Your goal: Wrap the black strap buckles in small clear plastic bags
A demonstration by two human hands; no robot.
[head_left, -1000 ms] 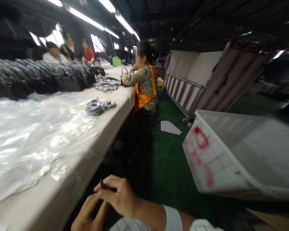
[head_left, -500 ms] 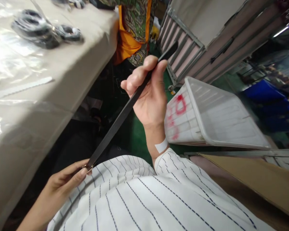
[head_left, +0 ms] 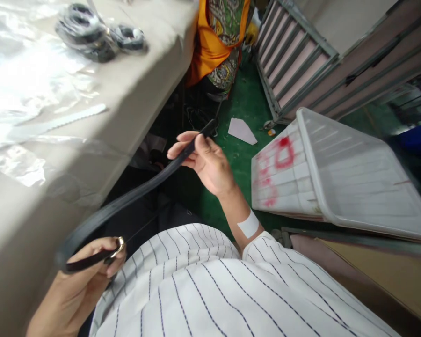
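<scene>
A black belt (head_left: 133, 191) runs in a curve between my two hands. At the lower left, my left hand (head_left: 91, 267) is closed on its buckle end, with the gold-coloured buckle (head_left: 119, 245) showing at the fingertips. The strap bends back over that hand. My right hand (head_left: 208, 164) pinches the belt near its free tip, thumb on top and the other fingers beneath. The tip sticks out a little past the thumb. Both hands are in front of my striped shirt, to the right of the table.
On the table (head_left: 150, 61) lie coiled black belts in wrap (head_left: 86, 32) and clear plastic bags (head_left: 31, 79). A person in an orange apron (head_left: 210, 42) stands beyond. To the right are a white plastic bin (head_left: 287, 173), a metal-railed cart (head_left: 294, 61) and a cardboard box (head_left: 382, 276).
The belt was straight and taut; now it curves and loops over my left hand. My right hand has come down and nearer. The left hand has turned the buckle upward.
</scene>
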